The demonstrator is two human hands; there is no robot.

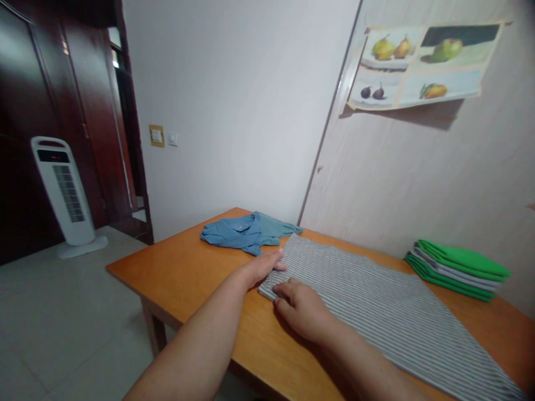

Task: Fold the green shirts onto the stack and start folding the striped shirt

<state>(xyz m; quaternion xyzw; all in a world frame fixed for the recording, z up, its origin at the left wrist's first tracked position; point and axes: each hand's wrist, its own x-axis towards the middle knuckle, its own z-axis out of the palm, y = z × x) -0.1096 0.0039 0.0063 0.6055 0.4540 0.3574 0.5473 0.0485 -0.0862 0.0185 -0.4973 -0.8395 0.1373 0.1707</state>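
Observation:
A grey-and-white striped cloth (376,295), probably a garment, lies spread flat across the wooden table (200,284). At its narrow left end, my left hand (265,268) rests with fingers stretched out over the edge of the fabric. My right hand (303,309) lies just nearer to me on the same end, fingers loosely bent and thumb apart, touching the cloth by its near corner. Neither hand visibly lifts the fabric. Beyond my left hand sits a blue collared shirt (238,231), loosely bunched, with a paler blue-green part on its right.
A stack of folded green and grey cloths (457,270) stands at the table's right, by the wall. Fruit paintings (426,67) hang above. To the left, a white tower fan (67,192) stands on the tiled floor before a dark red door (25,111).

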